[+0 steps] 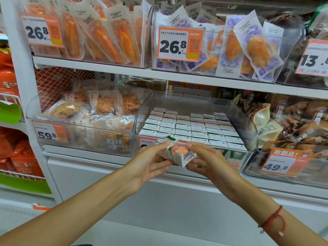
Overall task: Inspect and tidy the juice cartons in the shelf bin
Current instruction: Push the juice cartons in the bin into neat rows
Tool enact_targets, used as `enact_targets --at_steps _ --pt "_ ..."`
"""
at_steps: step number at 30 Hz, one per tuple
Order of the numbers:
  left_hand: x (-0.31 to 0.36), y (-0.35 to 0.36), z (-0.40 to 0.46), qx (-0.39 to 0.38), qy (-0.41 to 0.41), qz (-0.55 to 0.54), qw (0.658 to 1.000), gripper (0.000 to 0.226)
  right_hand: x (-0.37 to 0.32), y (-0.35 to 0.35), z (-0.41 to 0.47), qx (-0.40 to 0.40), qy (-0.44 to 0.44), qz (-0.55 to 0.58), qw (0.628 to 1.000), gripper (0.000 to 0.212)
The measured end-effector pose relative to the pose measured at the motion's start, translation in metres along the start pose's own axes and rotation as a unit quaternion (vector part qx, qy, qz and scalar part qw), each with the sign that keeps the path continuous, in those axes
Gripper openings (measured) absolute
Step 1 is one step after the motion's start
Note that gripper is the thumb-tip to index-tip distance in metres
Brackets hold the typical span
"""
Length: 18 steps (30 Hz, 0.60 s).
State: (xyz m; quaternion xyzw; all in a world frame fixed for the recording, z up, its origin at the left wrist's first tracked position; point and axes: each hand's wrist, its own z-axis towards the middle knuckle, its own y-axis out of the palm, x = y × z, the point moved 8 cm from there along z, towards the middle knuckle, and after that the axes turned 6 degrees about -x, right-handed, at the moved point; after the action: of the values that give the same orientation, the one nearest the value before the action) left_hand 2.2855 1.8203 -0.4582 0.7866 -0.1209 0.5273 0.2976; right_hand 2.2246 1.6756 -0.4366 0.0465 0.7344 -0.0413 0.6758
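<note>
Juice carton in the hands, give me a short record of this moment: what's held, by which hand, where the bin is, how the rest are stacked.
held item: one juice carton, tilted, in front of the bin
left hand: fingers grip the carton's left end
right hand: fingers grip its right end
bin: clear shelf bin, middle shelf, centre
bin contents: cartons in the bin standing in neat rows
neighbours: snack bags to the left, price tag to the right
</note>
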Motion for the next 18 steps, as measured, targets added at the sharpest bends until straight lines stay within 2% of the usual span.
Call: enact_targets --at_steps 2,5,7,10,12,14,16,18 --pt "0.013 -0.003 0.0 0.035 0.072 0.039 0.996 0.053 0.003 0.001 0.0 -0.021 0.025 0.032 0.999 0.035" --pt "0.025 0.005 -0.003 0.019 0.142 0.045 0.989 0.051 -0.004 0.005 -0.002 -0.041 -0.004 0.063 0.997 0.04" --pt "0.021 0.008 -0.002 0.001 0.127 0.001 0.992 0.054 -0.013 0.002 -0.004 -0.004 -0.059 0.023 0.998 0.04" --pt "0.01 0.015 0.0 -0.035 0.044 -0.044 0.997 0.048 -0.034 -0.01 -0.012 0.101 -0.167 -0.068 0.978 0.039" --pt "0.006 0.017 0.0 -0.055 0.01 -0.087 0.995 0.041 -0.056 -0.01 -0.024 0.136 -0.276 -0.202 0.93 0.039" --pt "0.009 0.019 0.0 -0.08 -0.005 -0.153 0.985 0.05 -0.07 -0.003 -0.035 0.149 -0.367 -0.348 0.85 0.041" --pt "0.013 0.019 -0.001 -0.103 -0.027 -0.169 0.98 0.063 -0.073 0.005 -0.039 0.132 -0.412 -0.442 0.785 0.042" --pt "0.015 0.017 -0.001 -0.122 -0.048 -0.129 0.983 0.067 -0.072 0.011 -0.041 0.114 -0.437 -0.51 0.732 0.043"
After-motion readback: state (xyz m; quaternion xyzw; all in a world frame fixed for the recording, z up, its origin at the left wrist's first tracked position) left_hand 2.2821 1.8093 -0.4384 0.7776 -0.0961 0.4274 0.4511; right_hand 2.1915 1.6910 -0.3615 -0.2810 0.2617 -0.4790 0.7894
